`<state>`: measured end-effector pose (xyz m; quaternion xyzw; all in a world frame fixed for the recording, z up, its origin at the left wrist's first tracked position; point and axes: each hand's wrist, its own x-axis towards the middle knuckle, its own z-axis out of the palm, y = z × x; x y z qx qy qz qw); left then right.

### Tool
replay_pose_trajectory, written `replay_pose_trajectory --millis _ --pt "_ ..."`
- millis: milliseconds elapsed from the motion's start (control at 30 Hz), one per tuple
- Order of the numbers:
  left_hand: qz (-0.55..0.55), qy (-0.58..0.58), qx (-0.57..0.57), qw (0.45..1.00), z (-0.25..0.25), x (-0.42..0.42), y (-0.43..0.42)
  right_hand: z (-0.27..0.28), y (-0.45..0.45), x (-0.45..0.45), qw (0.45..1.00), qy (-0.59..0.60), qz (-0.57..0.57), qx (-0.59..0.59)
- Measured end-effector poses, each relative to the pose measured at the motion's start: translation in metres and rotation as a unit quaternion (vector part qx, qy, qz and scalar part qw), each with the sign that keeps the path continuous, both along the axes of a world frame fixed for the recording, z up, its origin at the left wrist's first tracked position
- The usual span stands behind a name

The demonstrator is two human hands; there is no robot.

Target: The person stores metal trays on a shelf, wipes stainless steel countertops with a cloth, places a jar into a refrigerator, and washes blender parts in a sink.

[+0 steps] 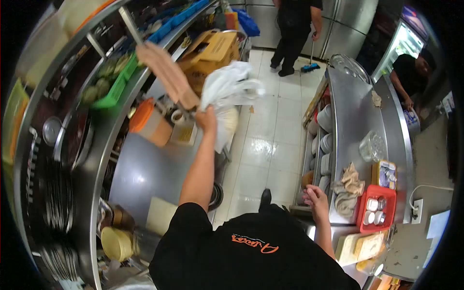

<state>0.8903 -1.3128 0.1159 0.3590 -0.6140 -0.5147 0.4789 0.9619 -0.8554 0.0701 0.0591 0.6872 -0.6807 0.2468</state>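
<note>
My left hand (207,120) is stretched forward over the left counter, its fingers closed on a bunched white plastic bag (226,84). Touching or just beside that hand is a long, flat brown piece (169,75), like folded paper; it is blurred, and I cannot tell whether the hand grips it too. Behind these stands an open cardboard box (212,55). My right hand (316,199) hangs beside the right counter, its fingers loosely bent and apart, with nothing visible in them. Near it lie crumpled cloths (349,188).
An orange-lidded container (151,123) stands on the left counter (140,169) below a rack holding a green tray (116,84). On the right are a red basket (360,212) of jars and shelved bowls. One person (295,29) stands ahead near a broom; another (411,72) is at right.
</note>
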Motion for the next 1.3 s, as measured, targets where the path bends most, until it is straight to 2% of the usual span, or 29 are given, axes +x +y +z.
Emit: replay_pose_trajectory --millis 33,100,167,200,267,300,333,400,533,567,600,667,733,767,867,933,967,1033,1067,1167,1233,1300 --pt "0.03 -0.005 -0.03 0.999 -0.007 -0.017 -0.023 0.003 0.007 -0.013 1.0 -0.009 -0.016 0.012" --pt "0.09 -0.144 -0.122 0.978 -0.027 -0.05 -0.066 0.002 0.017 -0.045 0.999 0.001 -0.047 0.012" --pt "0.129 -0.251 -0.198 0.939 -0.065 -0.068 -0.096 0.005 0.024 -0.081 0.999 0.007 -0.036 0.006" --pt "0.151 -0.304 -0.231 0.912 -0.068 -0.072 -0.096 0.01 0.025 -0.096 0.999 0.021 -0.034 0.019" --pt "0.111 -0.22 -0.285 0.926 -0.079 -0.082 -0.091 0.025 0.022 -0.12 0.997 0.046 -0.024 0.048" --pt "0.098 -0.251 -0.321 0.908 -0.074 -0.083 -0.08 0.029 0.021 -0.13 0.996 0.056 -0.022 0.064" --pt "0.085 -0.28 -0.357 0.887 -0.069 -0.083 -0.068 0.033 0.019 -0.138 0.994 0.066 -0.02 0.08" --pt "0.059 -0.463 -0.439 0.768 -0.053 -0.094 -0.051 0.034 0.015 -0.146 0.991 0.078 -0.015 0.105" --pt "-0.017 -0.595 -0.289 0.75 -0.071 -0.11 -0.113 0.025 0.009 -0.139 0.98 0.097 0.03 0.173" --pt "0.004 -0.549 -0.226 0.805 -0.071 -0.118 -0.118 0.016 0.009 -0.13 0.974 0.102 0.036 0.197" --pt "-0.055 -0.577 -0.148 0.802 -0.06 -0.125 -0.134 0.013 0.01 -0.117 0.969 0.105 0.031 0.222" --pt "-0.107 -0.584 -0.119 0.796 -0.087 -0.134 -0.173 0.032 -0.005 -0.09 0.959 0.05 0.026 0.279" --pt "-0.134 -0.572 -0.113 0.801 -0.118 -0.143 -0.199 0.02 -0.001 -0.058 0.964 0.03 0.026 0.264" --pt "-0.125 -0.56 -0.117 0.811 -0.129 -0.152 -0.209 0.037 -0.006 -0.042 0.954 0.0 0.04 0.296" --pt "-0.037 -0.472 -0.098 0.875 -0.138 -0.156 -0.208 0.033 0.004 0.009 0.955 -0.033 0.004 0.296" --pt "-0.064 -0.426 -0.105 0.896 -0.146 -0.151 -0.209 0.026 0.018 0.047 0.95 -0.07 -0.028 0.304" --pt "-0.041 -0.409 -0.132 0.902 -0.135 -0.145 -0.194 0.009 0.032 0.071 0.951 -0.065 -0.051 0.299" --pt "-0.016 -0.454 -0.215 0.864 -0.147 -0.143 -0.208 0.0 0.054 0.116 0.944 -0.072 -0.096 0.307" --pt "0.002 -0.414 -0.138 0.9 -0.116 -0.127 -0.169 -0.009 0.065 0.14 0.938 -0.118 -0.141 0.295" --pt "-0.047 -0.292 -0.281 0.913 -0.119 -0.128 -0.084 -0.05 0.091 0.232 0.892 -0.229 -0.258 0.291" --pt "-0.144 -0.234 -0.336 0.901 -0.126 -0.117 -0.017 -0.093 0.099 0.311 0.846 -0.274 -0.408 0.207" --pt "-0.247 -0.261 -0.34 0.869 -0.135 -0.087 0.052 -0.078 0.093 0.356 0.756 -0.271 -0.592 0.072"
